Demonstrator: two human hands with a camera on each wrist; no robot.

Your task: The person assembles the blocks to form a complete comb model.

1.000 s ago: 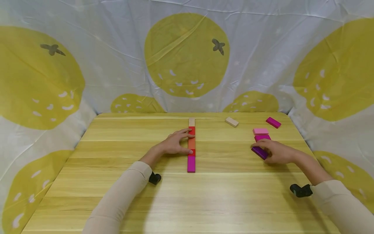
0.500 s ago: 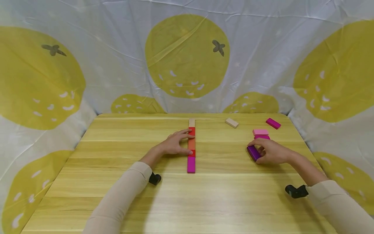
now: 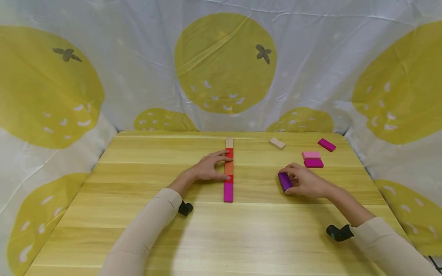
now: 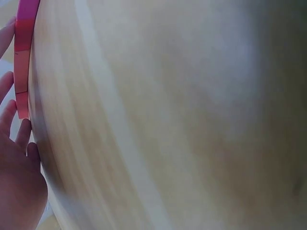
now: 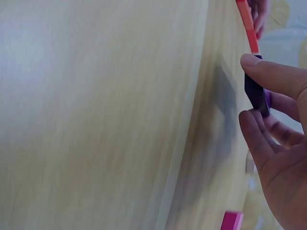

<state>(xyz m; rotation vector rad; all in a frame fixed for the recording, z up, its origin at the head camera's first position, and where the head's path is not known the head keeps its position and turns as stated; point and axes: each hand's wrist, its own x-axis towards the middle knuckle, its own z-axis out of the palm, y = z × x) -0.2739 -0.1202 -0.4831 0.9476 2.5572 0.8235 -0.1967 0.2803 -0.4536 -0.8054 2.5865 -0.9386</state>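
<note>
My right hand (image 3: 308, 182) pinches a purple block (image 3: 284, 182) between thumb and fingertips, held tilted over the table right of the row. In the right wrist view the purple block (image 5: 255, 91) looks dark, with its shadow on the wood below. A straight line of blocks runs away from me: a magenta block (image 3: 228, 193) nearest, then a red block (image 3: 231, 179), an orange block (image 3: 229, 168), another red block (image 3: 230, 151) and a beige block (image 3: 229, 142). My left hand (image 3: 208, 168) rests along the line's left side, its thumb on the nearer red block and fingertips on the farther one.
Right of the line lie a loose beige block (image 3: 277, 143), a pink block (image 3: 311, 155) behind a magenta block (image 3: 313, 163), and another magenta block (image 3: 327, 145) near the far right corner. A patterned cloth (image 3: 304, 76) hangs behind the wooden table (image 3: 241, 237).
My right hand has carried the purple block left, away from the pink and magenta blocks, and turned it more upright in the head view. My left hand stays at the line.
</note>
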